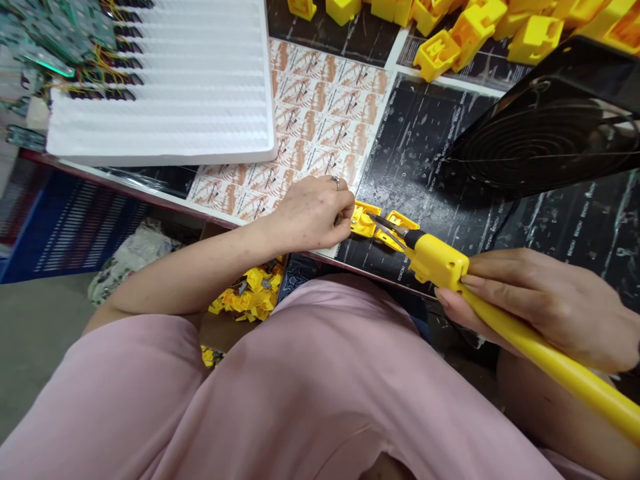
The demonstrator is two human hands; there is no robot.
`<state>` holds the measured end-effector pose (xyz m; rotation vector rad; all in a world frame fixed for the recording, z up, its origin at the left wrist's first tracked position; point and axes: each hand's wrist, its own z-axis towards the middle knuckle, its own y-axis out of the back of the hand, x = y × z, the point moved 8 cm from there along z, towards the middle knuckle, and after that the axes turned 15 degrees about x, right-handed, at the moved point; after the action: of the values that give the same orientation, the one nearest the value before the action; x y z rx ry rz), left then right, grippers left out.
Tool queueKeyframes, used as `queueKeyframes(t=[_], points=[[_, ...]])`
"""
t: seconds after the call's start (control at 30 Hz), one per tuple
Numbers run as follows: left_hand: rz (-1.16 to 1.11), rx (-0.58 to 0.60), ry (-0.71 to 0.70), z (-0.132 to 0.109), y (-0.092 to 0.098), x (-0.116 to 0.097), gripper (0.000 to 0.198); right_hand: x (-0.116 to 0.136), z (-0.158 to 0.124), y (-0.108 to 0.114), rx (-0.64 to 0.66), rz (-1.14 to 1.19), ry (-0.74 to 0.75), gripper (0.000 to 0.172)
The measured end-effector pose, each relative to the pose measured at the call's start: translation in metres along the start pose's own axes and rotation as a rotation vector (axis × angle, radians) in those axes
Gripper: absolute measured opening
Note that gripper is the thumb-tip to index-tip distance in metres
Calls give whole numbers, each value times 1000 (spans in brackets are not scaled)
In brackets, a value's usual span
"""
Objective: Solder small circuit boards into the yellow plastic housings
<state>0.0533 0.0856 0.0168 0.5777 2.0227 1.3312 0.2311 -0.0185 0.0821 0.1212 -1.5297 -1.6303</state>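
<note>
My right hand (pixel 545 300) is closed around a yellow hand tool (pixel 440 260) with a black collar, a thin metal tip and a thick yellow handle or tube running to the lower right. Its tip reaches over a small open yellow plastic housing (pixel 365 220) at the table's front edge. A second yellow housing part (pixel 397 227) lies beside it, partly behind the tip. My left hand (pixel 320 210) is closed at the left end of the first housing, its fingers curled inward. A small green bit shows between those fingers; what they hold is mostly hidden.
A white ribbed foam tray (pixel 200 87) stands at the left, with green circuit boards (pixel 55 40) and wires on it. Many yellow housings (pixel 470 33) lie at the back. A black fan-like device (pixel 550 127) stands right. Below the table are yellow scraps (pixel 253 290) and a blue crate (pixel 75 223).
</note>
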Motion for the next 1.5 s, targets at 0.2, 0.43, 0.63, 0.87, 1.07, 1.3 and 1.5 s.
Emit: queueKeyframes(t=[0.2,0.43,0.63,0.87,1.07,1.3,1.5], points=[[-29,12,30,-1,-1,2,24,-5,-4,-1,-72,62,-62,28],[-333,-106,58,-15,-10,20,34,-11,-19,1,-310,-55,-118,73],[-411,-214,72,-20,-16,29,21,-20,-26,-8,-416,147,-213,42],[-314,-203,44,-15,-3,19,22,-23,-28,-11,-371,92,-259,49],[-205,-90,88,-1,3,15,23,-20,-29,-11,-425,186,-237,45],[-15,-20,76,13,8,5,26,-10,-14,-16,-328,101,-236,29],[35,9,47,20,10,4,23,-7,2,-18,-244,15,-124,19]])
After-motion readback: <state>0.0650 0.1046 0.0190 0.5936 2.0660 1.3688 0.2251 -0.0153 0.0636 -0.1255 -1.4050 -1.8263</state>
